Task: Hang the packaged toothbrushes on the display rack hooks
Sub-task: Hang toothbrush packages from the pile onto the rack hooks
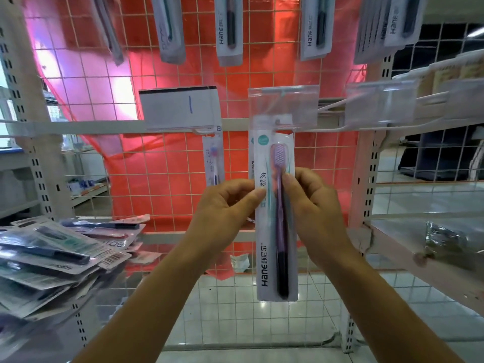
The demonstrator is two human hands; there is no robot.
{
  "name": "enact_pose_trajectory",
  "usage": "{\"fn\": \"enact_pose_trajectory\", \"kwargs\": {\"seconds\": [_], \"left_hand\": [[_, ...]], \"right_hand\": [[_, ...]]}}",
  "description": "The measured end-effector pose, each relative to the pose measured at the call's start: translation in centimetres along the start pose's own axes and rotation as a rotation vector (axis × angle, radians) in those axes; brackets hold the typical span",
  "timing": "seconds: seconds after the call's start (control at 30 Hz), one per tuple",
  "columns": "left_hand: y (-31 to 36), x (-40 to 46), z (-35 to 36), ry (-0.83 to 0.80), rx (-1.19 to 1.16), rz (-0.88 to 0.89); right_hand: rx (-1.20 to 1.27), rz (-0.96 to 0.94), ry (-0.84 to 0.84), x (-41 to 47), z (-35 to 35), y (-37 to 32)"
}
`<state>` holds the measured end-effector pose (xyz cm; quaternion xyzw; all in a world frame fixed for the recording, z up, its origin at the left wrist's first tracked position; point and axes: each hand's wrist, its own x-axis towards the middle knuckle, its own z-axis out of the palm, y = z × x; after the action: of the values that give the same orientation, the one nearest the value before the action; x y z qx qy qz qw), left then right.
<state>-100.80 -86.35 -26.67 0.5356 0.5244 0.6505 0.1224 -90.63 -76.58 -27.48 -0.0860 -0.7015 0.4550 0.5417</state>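
Currently, item in hand: packaged toothbrush [277,213], purple brush, white card marked "Hane", held upright in front of the wire grid panel [167,163].
L hand [222,218]: thumb and fingers pinch the pack's left edge at about mid-height.
R hand [311,203]: thumb and fingers pinch the pack's right edge, level w/ the L hand; both hands clamped on the same pack.
Pack top: hang hole sits at the tip of the centre hook [281,122], behind a clear price-tag holder [284,106]; blurred, so can't tell if the hook is through the hole.
Behind the pack: 2nd card edge shows at its left, mostly hidden.
Left hook: white label holder [180,108] w/ a blue stroke; one hung pack [213,161] below it, partly covered by the L hand.
Right hooks [330,107]: bare prongs w/ clear tag holders [381,103]; far-right ones blurred, cut by frame edge.
Upper row [229,30]: hung packs, tops cut off by frame; print mostly unreadable apart from "Hane".
Loose stock [52,258]: heap of packs on the glass shelf at lower left, well apart from the hands; near end cut by frame.
Right shelf: crinkled clear wrap [445,239], contents not readable.
Room: open grid between centre and right hooks; open gap below the held pack down to the tiled floor [262,326].
Backing: red sheet [157,74] behind the grid.
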Motion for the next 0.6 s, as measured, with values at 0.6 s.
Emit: {"fn": "enact_pose_trajectory", "kwargs": {"seconds": [0.6], "left_hand": [[-5.1, 5.1, -0.1, 0.185, 0.181, -0.195]], "right_hand": [[-0.191, 0.058, -0.033, 7.7, 1.3, 7.8]]}}
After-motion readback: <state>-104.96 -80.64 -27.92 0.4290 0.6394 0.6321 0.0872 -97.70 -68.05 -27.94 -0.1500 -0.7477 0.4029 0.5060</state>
